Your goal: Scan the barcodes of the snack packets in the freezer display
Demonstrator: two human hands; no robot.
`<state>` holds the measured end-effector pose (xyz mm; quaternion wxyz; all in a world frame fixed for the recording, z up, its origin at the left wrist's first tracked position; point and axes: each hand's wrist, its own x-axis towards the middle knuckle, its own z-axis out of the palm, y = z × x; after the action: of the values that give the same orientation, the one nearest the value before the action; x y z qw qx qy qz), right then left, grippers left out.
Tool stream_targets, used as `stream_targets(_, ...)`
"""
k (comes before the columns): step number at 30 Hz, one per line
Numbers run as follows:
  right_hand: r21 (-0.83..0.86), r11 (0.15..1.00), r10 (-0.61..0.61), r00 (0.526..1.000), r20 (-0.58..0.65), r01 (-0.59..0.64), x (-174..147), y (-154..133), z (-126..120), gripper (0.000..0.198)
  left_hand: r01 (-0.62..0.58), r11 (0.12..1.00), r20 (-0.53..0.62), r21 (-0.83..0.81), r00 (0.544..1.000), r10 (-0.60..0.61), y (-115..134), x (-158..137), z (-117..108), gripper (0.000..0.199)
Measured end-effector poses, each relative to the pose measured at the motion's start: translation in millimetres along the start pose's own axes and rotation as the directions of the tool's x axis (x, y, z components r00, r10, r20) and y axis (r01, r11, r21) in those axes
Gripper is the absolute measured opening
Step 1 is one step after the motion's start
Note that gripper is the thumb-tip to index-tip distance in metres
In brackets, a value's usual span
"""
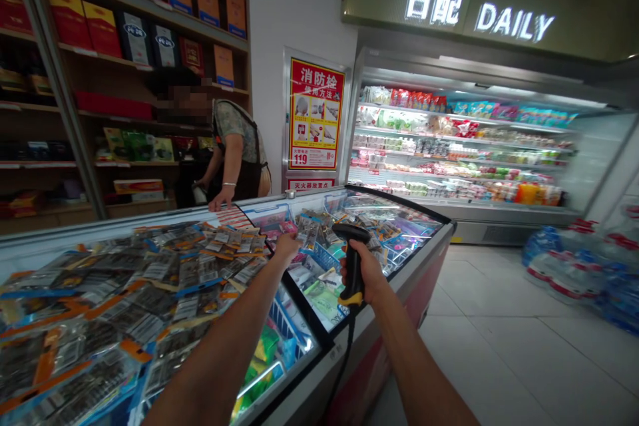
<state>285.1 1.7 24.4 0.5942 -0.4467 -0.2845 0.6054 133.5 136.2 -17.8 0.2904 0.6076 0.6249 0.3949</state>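
Note:
My right hand [364, 269] is wrapped round a black barcode scanner [353, 273] with a yellow-tipped handle base, held upright above the right part of the freezer. From its base a black cable hangs down along the freezer's outer side. My left hand [287, 247] reaches over the open section of the chest freezer [327, 349], with its fingers curled beside a pink packet [287, 227]. Whether that packet is in the fingers is hidden. Dark clear-fronted packets [164, 263] with orange and blue edges lie heaped to the left of my left forearm. A blue basket [322, 256] sits inside the freezer between my hands.
Across the freezer a person [237, 140] leans over, one hand on the edge. Shelves of boxes [142, 40] stand behind. A refrigerated display [464, 140] is at the back right, with bottled water packs [579, 266] on the floor.

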Motion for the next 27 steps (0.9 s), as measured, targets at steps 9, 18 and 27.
stream_targets(9,0.000,1.000,-0.015,1.000,0.015,0.015,0.8,4.9,3.9,0.021,0.108,0.910,-0.303,0.400,0.953,0.020,-14.8,12.3,-92.3,0.026)
stream_targets(18,0.009,1.000,-0.025,0.999,-0.024,0.025,-0.1,-1.5,-5.1,0.020,0.246,0.747,-0.524,0.618,0.837,0.158,-33.9,-1.2,-116.8,0.036)
stream_targets(27,0.041,0.996,-0.077,0.991,-0.105,0.082,2.8,-13.5,-36.6,0.021,0.069,0.733,-0.427,0.677,0.848,0.315,-0.3,7.3,-77.0,0.035)
